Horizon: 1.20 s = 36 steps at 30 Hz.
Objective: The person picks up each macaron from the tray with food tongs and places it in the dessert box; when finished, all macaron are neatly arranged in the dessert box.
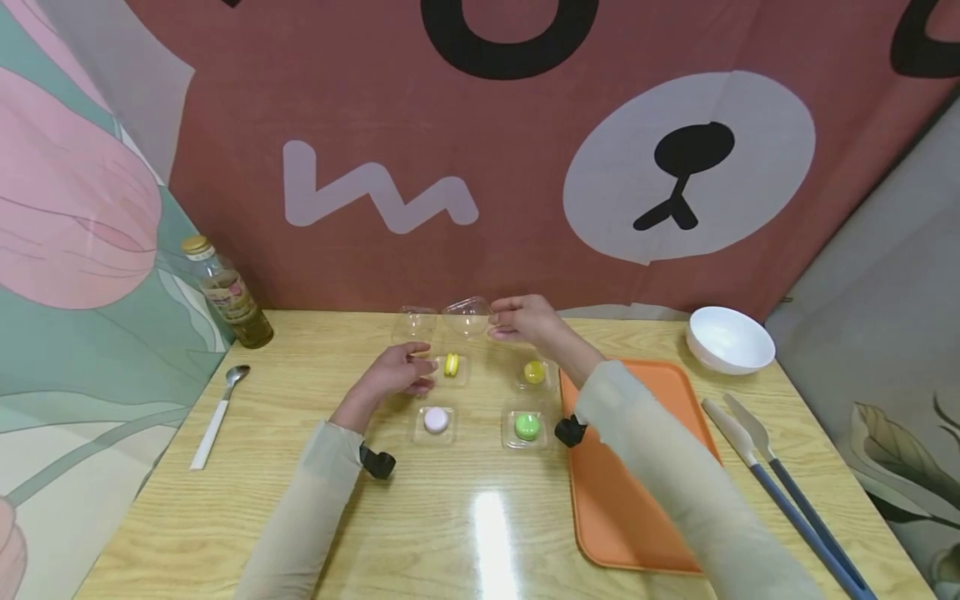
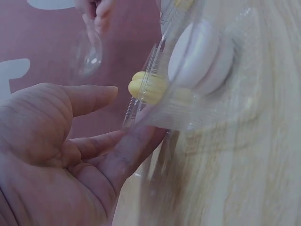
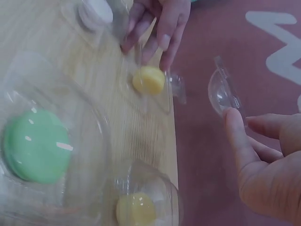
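Thumb and fingertips of my right hand (image 1: pixel 528 321) pinch a clear plastic domed lid (image 1: pixel 467 317), lifted near the back of the table. My left hand (image 1: pixel 393 369) is at the left edge of a clear plastic base bearing a yellow macaron (image 1: pixel 452 365) that stands on its side. In the left wrist view, its fingers touch that base and the thumb stands apart. Closer to the front lie a pale lilac macaron (image 1: pixel 436 420) and a green macaron (image 1: pixel 527 427), each in clear plastic. Another yellow macaron (image 1: pixel 534 372) sits in its case below the right forearm.
Another clear dome (image 1: pixel 415 323) is at the back edge. An orange tray (image 1: pixel 630 517) lies under the right forearm. A white bowl (image 1: pixel 730 340) and two long-handled spatulas (image 1: pixel 780 483) are on the right. On the left are a spoon (image 1: pixel 217 421) and a bottle (image 1: pixel 231 296).
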Tool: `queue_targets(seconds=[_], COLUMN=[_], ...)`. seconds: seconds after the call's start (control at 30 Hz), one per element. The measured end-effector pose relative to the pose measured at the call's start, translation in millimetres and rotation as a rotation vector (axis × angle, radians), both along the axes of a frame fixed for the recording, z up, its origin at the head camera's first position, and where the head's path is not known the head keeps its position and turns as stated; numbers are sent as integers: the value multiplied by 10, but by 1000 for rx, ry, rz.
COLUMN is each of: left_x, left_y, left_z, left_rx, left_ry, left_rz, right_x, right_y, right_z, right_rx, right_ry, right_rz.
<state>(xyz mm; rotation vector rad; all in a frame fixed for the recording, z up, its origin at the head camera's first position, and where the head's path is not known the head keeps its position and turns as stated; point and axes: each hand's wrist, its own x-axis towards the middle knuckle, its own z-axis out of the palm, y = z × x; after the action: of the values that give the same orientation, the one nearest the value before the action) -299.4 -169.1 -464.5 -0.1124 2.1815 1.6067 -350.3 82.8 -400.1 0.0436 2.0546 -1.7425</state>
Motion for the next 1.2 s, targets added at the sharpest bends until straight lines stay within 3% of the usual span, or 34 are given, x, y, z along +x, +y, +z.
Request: queue_targets(seconds=[0.1,0.3,0.43,0.67,0.9,1.2], left_x=[3,-4,13,59,62,44], left_y=[-42,-203,-197,17,134,167], left_z=[25,142,260,359,361,337], left_rx=[-8,12,32,66,69,122], left_ry=[26,166,223,198,168,179], left_rz=[11,139,152,133,129,139], right_x=[89,207,246,265,286,303], right_y=[27,44,33,-13,-60,-88], right_z=[44,48,18,-35,-92,-152], right_rx=[-17,-71,-96,-116,-150,-153], right_ry=[-7,-4,5,14,16,21], right_rz=[20,22,0,-50,-45,-22])
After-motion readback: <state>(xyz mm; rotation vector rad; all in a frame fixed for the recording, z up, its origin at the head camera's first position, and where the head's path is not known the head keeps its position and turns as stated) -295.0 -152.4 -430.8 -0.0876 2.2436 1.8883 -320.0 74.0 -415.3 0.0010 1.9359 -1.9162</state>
